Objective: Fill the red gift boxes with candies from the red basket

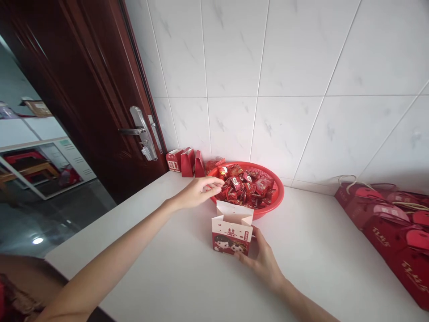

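Note:
My right hand (263, 259) grips the lower right side of a small red and white paper candy box (232, 231) standing upright on the table. Two cartoon faces are printed on the box's front, and its top flaps are raised. Behind it is a round red plastic basket (280, 190) piled with red-wrapped candies (248, 187). My left hand (197, 192) reaches over the basket's left rim, fingers stretched and slightly apart from the thumb beside the candies. I see nothing between those fingers.
Several red paper boxes (188, 162) stand by the wall, left of the basket. Red gift bags (375, 228) with cord handles line the right of the white table (161, 273). A dark wooden door (90, 89) with a metal handle stands at the left; tiled wall rises behind.

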The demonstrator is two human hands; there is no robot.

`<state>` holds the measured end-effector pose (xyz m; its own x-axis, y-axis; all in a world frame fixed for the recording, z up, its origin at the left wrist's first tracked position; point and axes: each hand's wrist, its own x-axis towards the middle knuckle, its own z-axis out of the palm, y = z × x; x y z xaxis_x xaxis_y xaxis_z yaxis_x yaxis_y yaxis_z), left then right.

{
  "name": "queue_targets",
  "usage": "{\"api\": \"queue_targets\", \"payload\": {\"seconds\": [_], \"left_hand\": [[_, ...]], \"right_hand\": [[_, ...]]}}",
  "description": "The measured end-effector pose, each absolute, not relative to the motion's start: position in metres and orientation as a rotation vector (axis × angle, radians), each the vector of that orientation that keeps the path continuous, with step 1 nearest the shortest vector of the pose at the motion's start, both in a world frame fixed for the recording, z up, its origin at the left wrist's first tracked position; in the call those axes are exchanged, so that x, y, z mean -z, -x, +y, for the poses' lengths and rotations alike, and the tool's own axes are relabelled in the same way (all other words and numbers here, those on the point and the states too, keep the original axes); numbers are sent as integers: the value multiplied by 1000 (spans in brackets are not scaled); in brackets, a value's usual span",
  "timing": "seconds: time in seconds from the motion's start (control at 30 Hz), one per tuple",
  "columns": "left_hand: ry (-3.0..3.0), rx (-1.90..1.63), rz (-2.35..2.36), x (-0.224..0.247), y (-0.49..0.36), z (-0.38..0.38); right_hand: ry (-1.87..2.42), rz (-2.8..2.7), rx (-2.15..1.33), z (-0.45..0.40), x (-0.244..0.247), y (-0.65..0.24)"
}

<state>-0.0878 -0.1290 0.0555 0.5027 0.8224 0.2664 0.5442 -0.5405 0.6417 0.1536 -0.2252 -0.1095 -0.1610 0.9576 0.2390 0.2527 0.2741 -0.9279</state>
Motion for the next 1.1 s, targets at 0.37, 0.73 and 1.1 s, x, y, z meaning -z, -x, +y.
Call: {"api": "queue_targets", "payload": {"seconds": [0.37, 0.73, 1.1], "left_hand": [[-2397, 689, 1182, -59, 39, -52], [-2462, 772, 1220, -38, -4, -45], [-2512, 816, 1178, -28, -14, -48]], "right_hand": [[1157, -1601, -893, -227, 119, -151], [1155, -1608, -1005, -228, 122, -148], [1188, -1606, -1007, -229, 119, -148]]}}
